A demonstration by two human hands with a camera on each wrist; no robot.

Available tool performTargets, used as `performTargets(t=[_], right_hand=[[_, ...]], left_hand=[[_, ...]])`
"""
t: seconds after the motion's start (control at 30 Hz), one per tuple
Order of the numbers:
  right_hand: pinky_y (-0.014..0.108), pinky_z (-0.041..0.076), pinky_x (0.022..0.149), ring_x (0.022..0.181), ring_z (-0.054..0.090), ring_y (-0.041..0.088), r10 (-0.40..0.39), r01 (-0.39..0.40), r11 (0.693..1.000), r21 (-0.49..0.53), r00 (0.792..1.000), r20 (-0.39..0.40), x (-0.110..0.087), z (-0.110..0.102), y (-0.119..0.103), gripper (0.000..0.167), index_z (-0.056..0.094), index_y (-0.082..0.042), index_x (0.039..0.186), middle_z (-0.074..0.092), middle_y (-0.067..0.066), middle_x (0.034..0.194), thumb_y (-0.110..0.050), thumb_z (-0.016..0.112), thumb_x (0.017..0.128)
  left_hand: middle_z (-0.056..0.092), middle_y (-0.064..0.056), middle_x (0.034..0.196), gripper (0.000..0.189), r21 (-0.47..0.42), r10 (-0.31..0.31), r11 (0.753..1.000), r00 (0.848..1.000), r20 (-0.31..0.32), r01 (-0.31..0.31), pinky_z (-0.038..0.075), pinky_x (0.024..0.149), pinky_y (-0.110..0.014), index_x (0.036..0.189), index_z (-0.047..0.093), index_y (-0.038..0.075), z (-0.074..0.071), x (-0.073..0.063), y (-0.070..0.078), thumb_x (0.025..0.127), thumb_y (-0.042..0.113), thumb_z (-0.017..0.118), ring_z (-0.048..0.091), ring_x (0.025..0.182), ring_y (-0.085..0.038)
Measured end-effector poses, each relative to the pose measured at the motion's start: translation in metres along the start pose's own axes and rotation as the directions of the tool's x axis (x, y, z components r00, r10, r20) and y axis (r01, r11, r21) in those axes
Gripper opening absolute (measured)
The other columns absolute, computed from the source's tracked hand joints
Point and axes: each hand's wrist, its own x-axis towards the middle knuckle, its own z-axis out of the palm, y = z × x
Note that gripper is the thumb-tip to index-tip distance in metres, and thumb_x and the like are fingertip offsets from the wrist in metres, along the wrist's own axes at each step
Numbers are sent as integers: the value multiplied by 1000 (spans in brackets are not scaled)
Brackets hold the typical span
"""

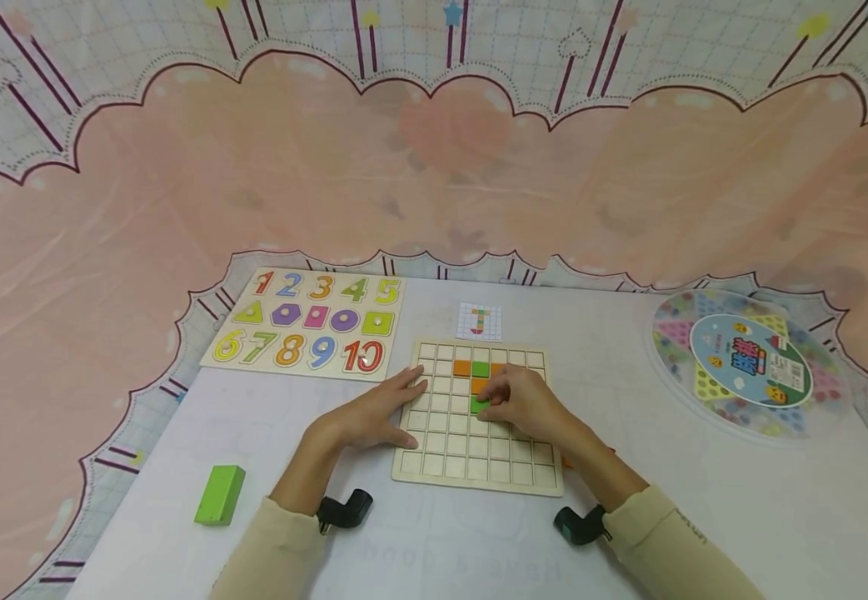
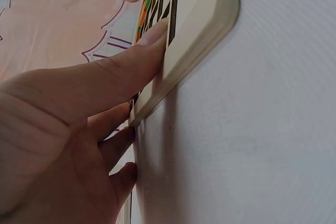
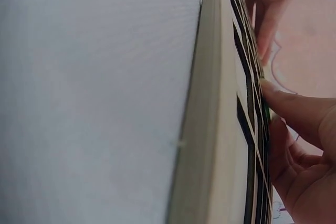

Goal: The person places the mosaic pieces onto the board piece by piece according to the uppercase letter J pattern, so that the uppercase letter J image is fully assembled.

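A wooden grid board [image 1: 445, 468] lies on the white table, with orange tiles [image 1: 462, 367] and a green tile [image 1: 481, 368] in its upper cells. My left hand [image 1: 370, 414] rests at the board's left edge, fingers spread. In the left wrist view its thumb [image 2: 152, 38] presses on the rim. Over the middle of the grid, my right hand [image 1: 527, 404] pinches another green tile [image 1: 478, 406] between thumb and fingers, just below an orange one. The right hand partly covers an orange tile at the upper right. A small pattern card [image 1: 479, 322] with a coloured J-like shape lies behind the board.
A number and shape puzzle board [image 1: 302, 323] lies at the back left. A green block [image 1: 220, 495] sits at the front left. On the right is a round clear game case [image 1: 750, 362]. Something orange [image 1: 567, 462] peeks out beside the board under the right forearm.
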Motion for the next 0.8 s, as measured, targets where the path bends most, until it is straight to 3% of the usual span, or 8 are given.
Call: performTargets(t=[0.33,0.57,0.8], right_hand=[[20,46,70,81,56,13,49,-51,998,43,998,43,-4,-2,1,23,77,-12,100,66,2,92,-22,86,82],[30,53,88,100,61,18,96,-111,975,190,991,89,-12,-17,3,42,67,-14,121,68,5,116,-30,83,86],[32,54,89,110,59,25,34,-38,990,138,999,29,-27,-46,5,46,64,-11,131,65,9,133,-29,77,91]], left_hand=[[13,-7,174,90,-10,-3,1000,1000,0,3,18,131,-53,159,32,5,0,0,-1,85,17,82,10,163,-32],[13,-6,175,91,-9,-3,1000,1000,3,3,18,131,-53,159,32,6,1,0,-1,85,17,82,9,163,-32],[13,-7,174,91,-19,-3,1000,1000,-5,2,18,131,-53,159,32,5,1,-1,0,84,16,82,10,163,-32]])
